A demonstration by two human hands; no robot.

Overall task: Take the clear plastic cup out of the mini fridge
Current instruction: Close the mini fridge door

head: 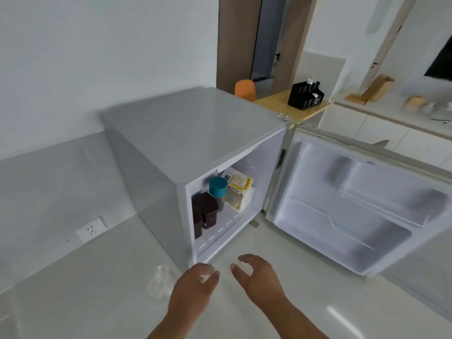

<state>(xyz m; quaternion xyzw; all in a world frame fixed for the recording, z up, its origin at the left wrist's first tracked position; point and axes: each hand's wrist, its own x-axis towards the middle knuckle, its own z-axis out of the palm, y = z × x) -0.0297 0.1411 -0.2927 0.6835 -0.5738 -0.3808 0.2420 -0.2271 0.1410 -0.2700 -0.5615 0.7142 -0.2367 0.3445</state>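
Note:
The grey mini fridge (195, 133) stands on the pale counter with its door (354, 204) swung wide to the right. A clear plastic cup (161, 282), blurred, stands on the counter just left of my left hand (193, 289). That hand hovers in front of the fridge's lower edge with its fingers curled. A pale translucent glint shows at the fingertips, and I cannot tell whether they hold anything. My right hand (256, 275) is beside it, fingers spread and loosely curved, holding nothing.
Inside the fridge are two dark brown containers (208, 211), a teal-capped bottle (217, 189) and a wrapped bread pack (241, 194). A wall socket (91, 228) sits low on the left. Behind are a black organiser (305, 95) on a wooden shelf and an orange chair (245, 89).

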